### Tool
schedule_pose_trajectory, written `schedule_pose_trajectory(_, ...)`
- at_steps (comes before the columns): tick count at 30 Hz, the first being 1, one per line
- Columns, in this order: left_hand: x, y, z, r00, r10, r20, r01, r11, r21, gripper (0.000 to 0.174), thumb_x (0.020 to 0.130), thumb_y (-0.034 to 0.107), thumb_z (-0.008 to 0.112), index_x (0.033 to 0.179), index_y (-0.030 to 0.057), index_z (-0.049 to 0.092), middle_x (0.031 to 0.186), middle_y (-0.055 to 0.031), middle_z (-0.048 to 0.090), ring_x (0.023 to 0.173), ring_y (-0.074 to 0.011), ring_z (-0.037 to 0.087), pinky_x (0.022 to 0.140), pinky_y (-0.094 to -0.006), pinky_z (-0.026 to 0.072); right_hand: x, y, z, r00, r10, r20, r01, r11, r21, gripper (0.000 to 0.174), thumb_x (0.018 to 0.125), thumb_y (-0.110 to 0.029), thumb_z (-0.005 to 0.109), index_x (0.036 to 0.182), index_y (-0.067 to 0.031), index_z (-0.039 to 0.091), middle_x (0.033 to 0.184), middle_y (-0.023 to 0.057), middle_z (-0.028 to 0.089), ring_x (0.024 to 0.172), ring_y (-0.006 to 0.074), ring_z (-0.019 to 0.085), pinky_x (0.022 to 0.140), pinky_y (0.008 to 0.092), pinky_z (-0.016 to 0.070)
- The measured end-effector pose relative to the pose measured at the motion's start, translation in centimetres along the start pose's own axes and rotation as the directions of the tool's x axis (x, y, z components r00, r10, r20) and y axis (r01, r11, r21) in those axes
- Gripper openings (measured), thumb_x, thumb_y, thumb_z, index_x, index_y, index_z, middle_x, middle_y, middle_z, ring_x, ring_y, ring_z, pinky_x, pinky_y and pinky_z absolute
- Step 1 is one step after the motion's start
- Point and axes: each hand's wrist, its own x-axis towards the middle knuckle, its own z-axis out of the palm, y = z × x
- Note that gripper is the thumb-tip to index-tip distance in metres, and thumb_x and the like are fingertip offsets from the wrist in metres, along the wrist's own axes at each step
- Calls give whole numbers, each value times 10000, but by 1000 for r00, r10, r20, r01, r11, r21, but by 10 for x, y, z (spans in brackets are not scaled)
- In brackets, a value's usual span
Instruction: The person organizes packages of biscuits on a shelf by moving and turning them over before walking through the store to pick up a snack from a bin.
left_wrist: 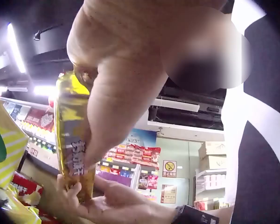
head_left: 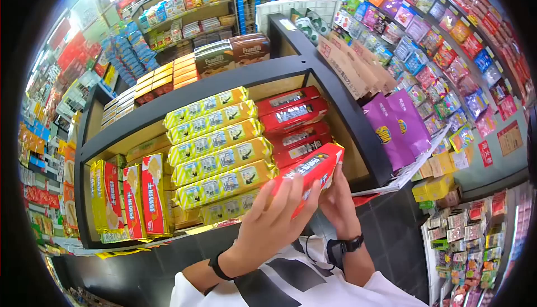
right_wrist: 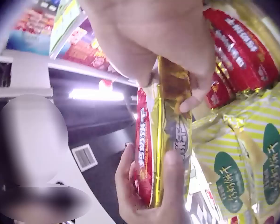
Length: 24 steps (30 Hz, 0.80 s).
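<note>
Between my two hands is a red biscuit pack [head_left: 313, 164] with white lettering, held tilted above the front of the display bin. My left hand [head_left: 279, 212] grips its near end, fingers spread across the red face. At the far end, my right hand [head_left: 339, 209] holds the pack from the side, its thumb and fingers around the edge. In the left wrist view the pack [left_wrist: 74, 126] stands upright, showing a gold side. The right wrist view shows its red face and gold seam [right_wrist: 157, 154], with my left hand [right_wrist: 130, 186] gripping the lower end.
Yellow-striped biscuit packs [head_left: 218, 150] lie stacked in the black-rimmed bin [head_left: 196, 97]. Red packs [head_left: 293, 111] lie to their right, and red-and-yellow packs [head_left: 151, 195] stand at the left. Purple bags [head_left: 391, 131] hang at the bin's right side. Snack shelves surround the bin.
</note>
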Motion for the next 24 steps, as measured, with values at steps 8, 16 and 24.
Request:
schedule_pose_trajectory(8,23,-10,9,939,-272,210,339,642,-687,776,963,332,886,1616,68,562,1609,-253,546,1378,-467,611,1144,-546,535,16,-3,-38,993,-20,-115,21,1000,4,730,1160,-648,483,1678,-133,468,1714,46,538,1615,262,440,1330,528,321)
schedule_pose_trajectory(16,4,-10,5,990,27,137,96,580,-809,547,958,245,888,1435,55,702,1495,-191,669,1255,-380,711,1059,-481,590,64,7,-83,968,-61,-242,131,951,281,600,1148,-551,606,1578,-134,582,1585,73,645,1475,260,581,1264,489,446)
schedule_pose_trajectory(24,-60,-3,13,937,175,304,205,429,-880,469,947,172,880,1385,85,734,1414,-117,737,1235,-332,727,1050,-447,596,124,38,-74,881,-330,-340,407,894,187,577,1193,-483,554,1604,-79,529,1580,55,603,1422,230,579,1239,448,460)
